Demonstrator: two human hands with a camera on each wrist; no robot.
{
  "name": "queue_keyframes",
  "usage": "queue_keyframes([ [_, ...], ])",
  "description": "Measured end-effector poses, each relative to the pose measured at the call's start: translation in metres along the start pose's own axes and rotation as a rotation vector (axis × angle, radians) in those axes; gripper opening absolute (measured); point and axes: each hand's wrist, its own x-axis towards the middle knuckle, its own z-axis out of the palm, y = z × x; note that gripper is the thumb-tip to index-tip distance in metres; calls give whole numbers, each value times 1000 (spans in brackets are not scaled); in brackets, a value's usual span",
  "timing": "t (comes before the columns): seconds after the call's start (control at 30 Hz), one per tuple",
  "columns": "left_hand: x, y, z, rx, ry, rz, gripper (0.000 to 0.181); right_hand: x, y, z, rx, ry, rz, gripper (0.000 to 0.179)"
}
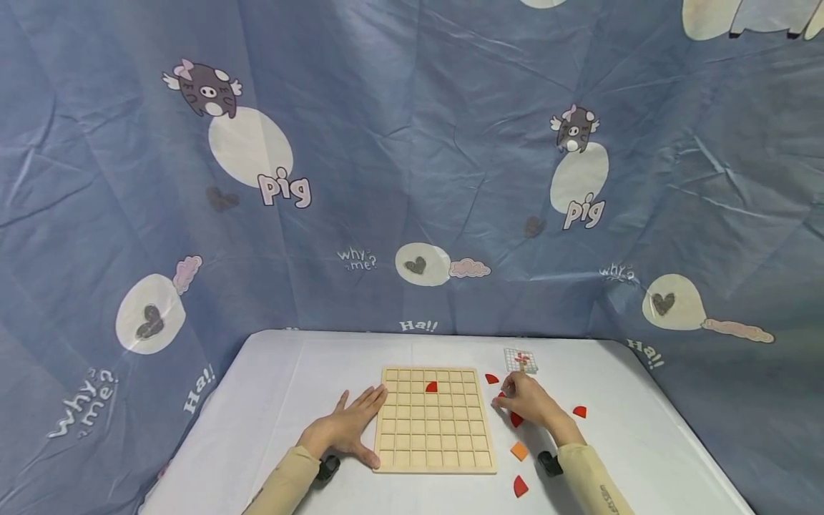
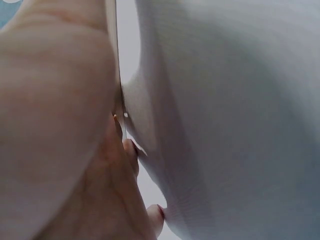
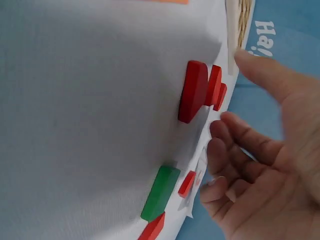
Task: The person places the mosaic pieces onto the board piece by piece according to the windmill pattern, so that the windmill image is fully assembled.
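A square-gridded wooden board (image 1: 433, 422) lies on the table with one red quarter-circle piece (image 1: 432, 387) in a cell of its upper part. Along the board's left side my left hand (image 1: 350, 425) is spread, fingertips and thumb at its edge. To the right of the board, my right hand (image 1: 529, 400) hovers low over loose red pieces, its thumb and fingers apart with nothing between them. In the right wrist view, a red piece (image 3: 194, 92) stands out in front of two others, and a green piece (image 3: 160, 193) lies nearer the wrist.
A small gridded card (image 1: 520, 360) with a red pinwheel-like picture lies beyond my right hand. Other red pieces (image 1: 580, 412) are scattered on the white table (image 1: 650, 429), with an orange square (image 1: 518, 450) near the board's lower right. Blue printed cloth (image 1: 360, 143) hangs behind the table.
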Motion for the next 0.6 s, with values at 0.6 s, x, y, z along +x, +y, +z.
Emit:
queue_keyframes([
  [0.6, -2, 1, -1, 5, 0, -2, 137, 0, 0, 5, -5, 28, -17, 15],
])
